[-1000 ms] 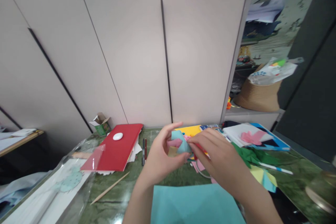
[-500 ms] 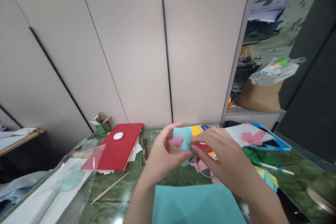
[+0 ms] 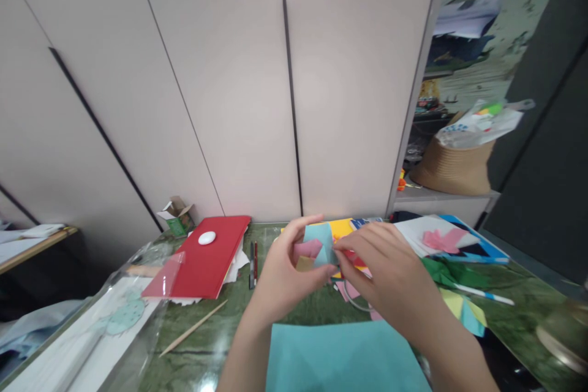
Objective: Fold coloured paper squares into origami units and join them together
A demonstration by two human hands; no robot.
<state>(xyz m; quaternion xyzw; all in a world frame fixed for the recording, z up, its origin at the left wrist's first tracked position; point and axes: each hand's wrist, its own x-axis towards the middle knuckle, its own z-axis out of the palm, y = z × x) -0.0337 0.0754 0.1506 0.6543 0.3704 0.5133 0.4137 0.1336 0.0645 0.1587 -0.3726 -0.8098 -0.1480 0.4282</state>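
Observation:
My left hand (image 3: 283, 275) curls around a small piece of light-blue paper (image 3: 318, 235), with pink paper (image 3: 307, 250) and a tan piece (image 3: 305, 264) showing in the curve of its fingers. The thumb presses the blue paper's lower edge. My right hand (image 3: 383, 263) pinches the right edge of the same blue paper between thumb and fingertips. Both hands are raised over the table. Below them a large turquoise sheet (image 3: 342, 355) lies at the near edge. Behind the right hand, yellow paper (image 3: 339, 228) and pink scraps are partly covered.
A red folder (image 3: 202, 269) bears a white oval object (image 3: 207, 237). Beside it lie pens (image 3: 256, 263) and a pointed wooden stick (image 3: 193, 327). A clear plastic sleeve (image 3: 138, 294) is at left. On the right are green material (image 3: 452, 275), a white-and-blue pen (image 3: 487, 296) and a blue book (image 3: 487, 245).
Both hands stay nearly in place. A blue-green bit below the left thumb no longer shows, and the right forearm has shifted slightly left.

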